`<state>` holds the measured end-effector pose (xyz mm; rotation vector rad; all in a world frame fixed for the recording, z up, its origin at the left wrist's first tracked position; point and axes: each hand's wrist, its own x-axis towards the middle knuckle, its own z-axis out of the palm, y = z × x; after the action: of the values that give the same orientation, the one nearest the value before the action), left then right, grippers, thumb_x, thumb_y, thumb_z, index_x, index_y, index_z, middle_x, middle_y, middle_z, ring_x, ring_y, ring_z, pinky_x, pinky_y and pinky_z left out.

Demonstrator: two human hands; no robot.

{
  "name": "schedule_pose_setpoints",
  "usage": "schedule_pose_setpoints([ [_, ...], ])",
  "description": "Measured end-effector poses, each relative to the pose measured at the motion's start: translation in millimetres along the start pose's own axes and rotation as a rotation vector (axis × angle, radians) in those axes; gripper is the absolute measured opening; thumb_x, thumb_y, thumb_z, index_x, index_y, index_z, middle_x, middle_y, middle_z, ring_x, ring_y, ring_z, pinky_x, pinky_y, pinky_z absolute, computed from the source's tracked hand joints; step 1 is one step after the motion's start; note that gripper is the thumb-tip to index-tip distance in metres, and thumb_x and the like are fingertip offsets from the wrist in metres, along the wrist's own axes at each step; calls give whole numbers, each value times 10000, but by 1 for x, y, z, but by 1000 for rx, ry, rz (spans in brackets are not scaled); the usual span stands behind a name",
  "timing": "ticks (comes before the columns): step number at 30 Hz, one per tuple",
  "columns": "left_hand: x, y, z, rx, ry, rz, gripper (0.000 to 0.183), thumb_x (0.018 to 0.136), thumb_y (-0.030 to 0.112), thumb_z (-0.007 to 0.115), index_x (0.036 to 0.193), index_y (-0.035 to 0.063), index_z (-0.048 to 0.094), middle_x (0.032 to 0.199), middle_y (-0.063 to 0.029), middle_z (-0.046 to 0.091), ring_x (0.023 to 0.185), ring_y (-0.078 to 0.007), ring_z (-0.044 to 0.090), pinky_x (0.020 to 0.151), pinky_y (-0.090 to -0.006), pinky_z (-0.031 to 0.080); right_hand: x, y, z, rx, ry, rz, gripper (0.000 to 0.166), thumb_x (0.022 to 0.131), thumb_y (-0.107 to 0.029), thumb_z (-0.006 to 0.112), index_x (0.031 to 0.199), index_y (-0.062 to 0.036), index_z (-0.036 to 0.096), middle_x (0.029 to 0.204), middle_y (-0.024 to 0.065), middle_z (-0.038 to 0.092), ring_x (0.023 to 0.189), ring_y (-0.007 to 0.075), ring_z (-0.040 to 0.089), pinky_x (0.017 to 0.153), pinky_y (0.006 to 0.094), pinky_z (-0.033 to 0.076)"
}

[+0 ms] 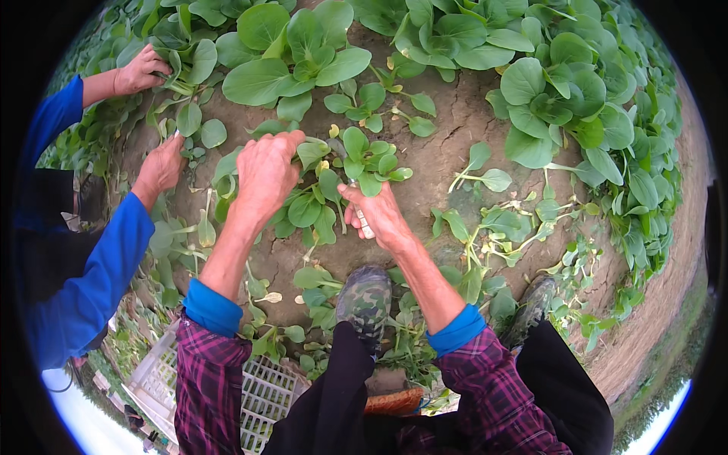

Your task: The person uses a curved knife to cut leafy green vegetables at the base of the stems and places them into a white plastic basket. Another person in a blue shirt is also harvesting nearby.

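My left hand (266, 170) is closed around the stems of a leafy green plant (313, 152), palm down. Its leaves spread out beside and below my fingers. In my right hand (378, 219) is a tool with a pale handle (364, 223), probably a knife; leaves hide most of its front end. A small bok choy-like plant (369, 159) sits just above my right thumb. Low green leaves (305, 210) lie between my two hands, over brown soil (424, 193).
A co-worker's hands (142, 71) in blue sleeves work among plants at left. Larger leafy greens (301, 62) grow ahead. Cut leaves (506, 224) litter the soil at right. My camouflage shoe (364, 304) stands below my hands. A white plastic crate (267, 398) is behind, beside an orange mesh bag (393, 402).
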<state>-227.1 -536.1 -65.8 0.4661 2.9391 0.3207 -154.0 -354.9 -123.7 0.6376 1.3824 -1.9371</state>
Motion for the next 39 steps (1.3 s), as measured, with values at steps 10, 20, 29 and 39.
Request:
schedule_pose_setpoints([
  [10, -6, -6, 2, 26, -48, -6, 254, 745, 35, 667, 997, 71, 682, 845, -174, 682, 841, -369, 636, 745, -466, 476, -2, 3, 10, 86, -18, 17, 342, 886, -195, 647, 1120, -39, 452, 622, 48, 514, 450, 95, 474, 339, 251, 360],
  [20, -9, 3, -7, -2, -55, -10, 264, 710, -54, 609, 948, 58, 645, 882, -140, 684, 837, -344, 605, 743, -437, 450, -20, 13, 2, -56, -134, 206, 168, 906, -158, 620, 909, -14, 536, 590, 53, 537, 413, 94, 451, 329, 264, 331],
  [29, -35, 46, -38, -118, 176, 302, 283, 699, 59, 737, 964, 50, 638, 793, -59, 570, 755, -263, 528, 672, -378, 420, -48, -10, -5, 527, 63, -311, 198, 932, -140, 660, 1055, -24, 556, 799, 123, 690, 437, 54, 474, 365, 216, 380],
  [39, -55, 75, -58, -344, 195, 103, 414, 771, 71, 781, 1159, 39, 640, 938, -87, 676, 855, -235, 626, 774, -359, 491, -68, -9, -24, 604, 169, -357, 202, 855, 40, 640, 1047, 8, 583, 750, 126, 671, 449, 54, 477, 369, 214, 386],
])
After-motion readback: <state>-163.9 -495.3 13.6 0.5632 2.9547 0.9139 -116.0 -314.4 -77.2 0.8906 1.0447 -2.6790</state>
